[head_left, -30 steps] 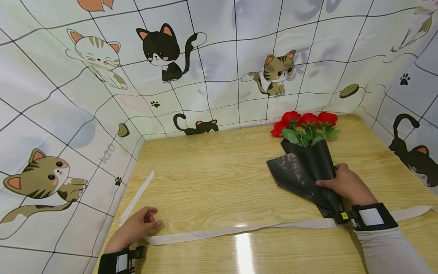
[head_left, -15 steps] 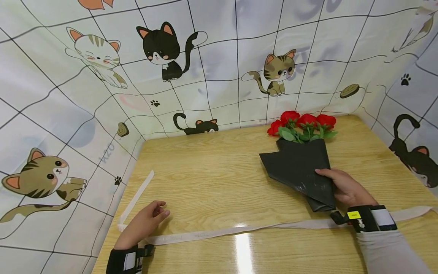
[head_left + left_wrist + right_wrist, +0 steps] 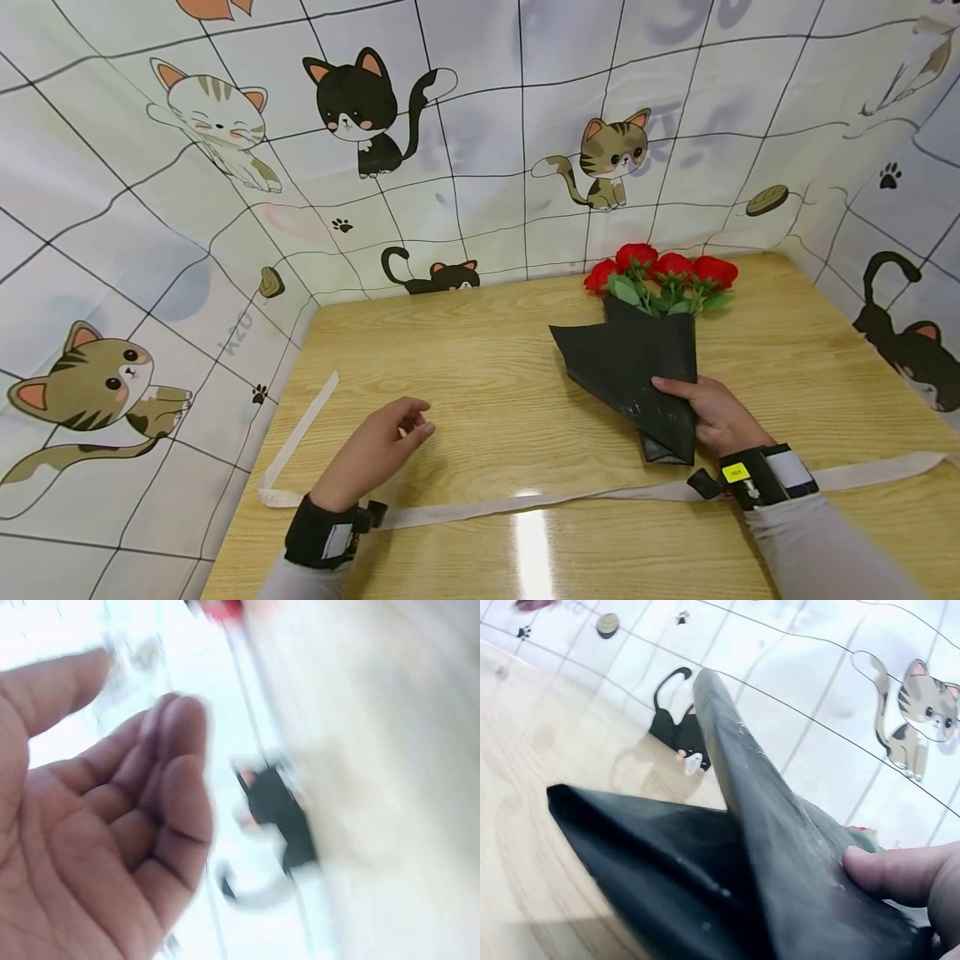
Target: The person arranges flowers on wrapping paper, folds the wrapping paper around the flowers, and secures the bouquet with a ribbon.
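Observation:
My right hand (image 3: 723, 415) grips the lower right side of a bouquet wrapped in black paper (image 3: 645, 367), its thumb lying across the front. Red roses (image 3: 672, 267) with green leaves stick out at the top of the wrap, toward the back wall. In the right wrist view the thumb (image 3: 900, 874) presses on the black wrapping paper (image 3: 772, 847), whose folded flap stands out to the left. My left hand (image 3: 378, 454) is over the table left of the bouquet, fingers loosely curled and holding nothing. The left wrist view shows its palm (image 3: 82, 847) with nothing in it.
A long pale ribbon (image 3: 525, 502) runs across the front of the wooden table (image 3: 465, 367), passing beneath both wrists. At the left it bends and its end (image 3: 307, 417) points toward the back. A cat-print sheet (image 3: 480, 125) walls the table at the back and sides.
The left hand has moved right and farther back, away from the ribbon's bend. My right hand has shifted left with the bouquet, turning its wrapped lower end leftward.

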`<state>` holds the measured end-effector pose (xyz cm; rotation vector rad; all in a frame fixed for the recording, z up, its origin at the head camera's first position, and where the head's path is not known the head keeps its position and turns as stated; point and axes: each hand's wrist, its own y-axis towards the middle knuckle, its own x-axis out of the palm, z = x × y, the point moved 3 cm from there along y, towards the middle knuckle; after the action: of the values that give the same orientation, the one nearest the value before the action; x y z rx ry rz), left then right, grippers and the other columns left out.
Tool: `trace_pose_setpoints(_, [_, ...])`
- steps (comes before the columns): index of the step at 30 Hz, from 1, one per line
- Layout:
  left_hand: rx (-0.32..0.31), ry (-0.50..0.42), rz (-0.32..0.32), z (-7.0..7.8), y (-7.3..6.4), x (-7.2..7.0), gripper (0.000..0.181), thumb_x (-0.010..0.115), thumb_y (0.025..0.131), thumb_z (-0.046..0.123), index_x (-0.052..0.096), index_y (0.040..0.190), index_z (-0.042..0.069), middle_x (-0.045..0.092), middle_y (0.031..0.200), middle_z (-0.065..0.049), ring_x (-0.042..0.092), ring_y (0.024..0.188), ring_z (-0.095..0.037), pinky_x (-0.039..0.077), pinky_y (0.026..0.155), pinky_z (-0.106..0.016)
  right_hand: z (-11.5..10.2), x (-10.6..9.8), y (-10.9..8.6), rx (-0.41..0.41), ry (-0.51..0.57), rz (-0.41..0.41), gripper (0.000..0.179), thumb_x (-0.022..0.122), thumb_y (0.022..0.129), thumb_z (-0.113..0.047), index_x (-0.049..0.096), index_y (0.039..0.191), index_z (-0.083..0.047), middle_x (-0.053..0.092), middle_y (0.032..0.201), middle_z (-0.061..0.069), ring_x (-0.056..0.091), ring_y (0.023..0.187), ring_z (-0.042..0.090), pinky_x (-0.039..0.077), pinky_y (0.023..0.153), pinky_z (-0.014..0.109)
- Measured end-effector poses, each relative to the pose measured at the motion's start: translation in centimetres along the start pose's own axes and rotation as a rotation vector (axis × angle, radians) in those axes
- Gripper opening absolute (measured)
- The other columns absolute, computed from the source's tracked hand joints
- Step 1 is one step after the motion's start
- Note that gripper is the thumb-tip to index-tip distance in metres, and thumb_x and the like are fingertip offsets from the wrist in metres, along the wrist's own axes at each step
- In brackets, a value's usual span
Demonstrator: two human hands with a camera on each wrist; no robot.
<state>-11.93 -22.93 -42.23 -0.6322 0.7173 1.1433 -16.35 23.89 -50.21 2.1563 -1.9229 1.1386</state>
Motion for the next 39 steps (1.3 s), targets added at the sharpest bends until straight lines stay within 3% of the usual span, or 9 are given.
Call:
trace_pose_setpoints(6, [0.325,-0.045,0.010,7.9,3.0,3.2,0.034,0.061,0.106,0.033,0.066,0.136,0.017,0.071,0.121,0.005,0.066,0.113,-0.012,0.055,0.098,-0.040,1.5,2.5,0.8,-0.064,0.103,-0.031,0.027,0.058,0.105,-0.004,0.049,0.129,-0.015,0.076,0.107,-0.003,0.077,0.098,0.013,0.062,0.085,0.029])
trace_pose_setpoints(10, [0.523,0.051,0.036,11.9,4.7,6.3,0.043,0.059,0.107,0.034,0.061,0.145,0.012,0.061,0.148,-0.003,0.052,0.144,-0.018,0.043,0.119,-0.039,2.3,4.9,1.0,-0.171,0.180,-0.042,0.036,0.057,0.105,-0.003,0.045,0.136,-0.018,0.074,0.114,-0.004,0.075,0.104,0.011,0.061,0.088,0.029])
trace_pose_setpoints(13, [0.590,0.175,0.036,13.8,5.6,8.3,0.055,0.058,0.107,0.040,0.053,0.152,0.009,0.047,0.162,-0.007,0.035,0.156,-0.020,0.030,0.127,-0.038,2.8,6.6,0.9,-0.261,0.184,-0.009,0.039,0.059,0.104,-0.002,0.046,0.137,-0.018,0.073,0.115,-0.006,0.075,0.104,0.009,0.061,0.088,0.027])
trace_pose_setpoints(17, [0.537,0.307,0.031,14.2,6.6,10.4,0.070,0.051,0.107,0.051,0.041,0.160,0.007,0.030,0.171,-0.010,0.019,0.162,-0.021,0.021,0.129,-0.038,3.2,8.8,0.9,-0.335,0.203,-0.031,0.038,0.058,0.104,-0.003,0.049,0.138,-0.018,0.071,0.120,-0.006,0.073,0.110,0.008,0.059,0.093,0.026])
trace_pose_setpoints(20, [0.444,0.285,0.055,13.6,7.2,11.3,0.076,0.047,0.107,0.054,0.031,0.163,0.004,0.020,0.174,-0.013,0.012,0.163,-0.024,0.020,0.130,-0.041,3.2,10.3,1.0,-0.359,0.243,-0.087,0.037,0.056,0.105,-0.003,0.051,0.139,-0.017,0.070,0.125,-0.005,0.071,0.115,0.008,0.056,0.098,0.026])
trace_pose_setpoints(25, [0.324,0.032,0.112,12.6,7.8,11.5,0.083,0.046,0.108,0.053,0.012,0.166,0.003,0.006,0.176,-0.012,0.007,0.164,-0.026,0.025,0.128,-0.047,3.3,12.3,1.4,-0.365,0.230,-0.100,0.033,0.057,0.106,-0.006,0.054,0.137,-0.016,0.070,0.125,-0.005,0.070,0.116,0.008,0.056,0.098,0.026])
trace_pose_setpoints(29, [0.267,-0.237,0.112,12.1,8.2,11.5,0.084,0.048,0.109,0.049,0.002,0.168,0.010,0.007,0.176,-0.009,0.018,0.161,-0.023,0.032,0.125,-0.047,3.5,13.6,1.8,-0.362,0.173,-0.091,0.036,0.057,0.106,-0.008,0.051,0.140,-0.016,0.070,0.123,-0.006,0.070,0.115,0.008,0.057,0.096,0.025])
trace_pose_setpoints(34, [0.146,-0.504,0.128,11.4,8.6,11.4,0.085,0.062,0.105,0.041,0.011,0.168,0.019,0.031,0.170,-0.006,0.048,0.144,-0.020,0.047,0.110,-0.041,3.7,14.5,2.2,-0.409,0.046,-0.045,0.042,0.060,0.105,-0.010,0.047,0.144,-0.020,0.066,0.127,-0.007,0.069,0.115,0.007,0.058,0.095,0.025])
trace_pose_setpoints(39, [0.076,-0.707,0.164,10.8,9.0,11.5,0.070,0.072,0.100,0.031,0.040,0.161,0.022,0.063,0.145,-0.004,0.067,0.115,-0.014,0.056,0.089,-0.031,3.9,15.0,2.5,-0.451,-0.068,-0.010,0.044,0.062,0.105,-0.013,0.046,0.145,-0.019,0.062,0.130,-0.006,0.068,0.116,0.007,0.058,0.094,0.024])
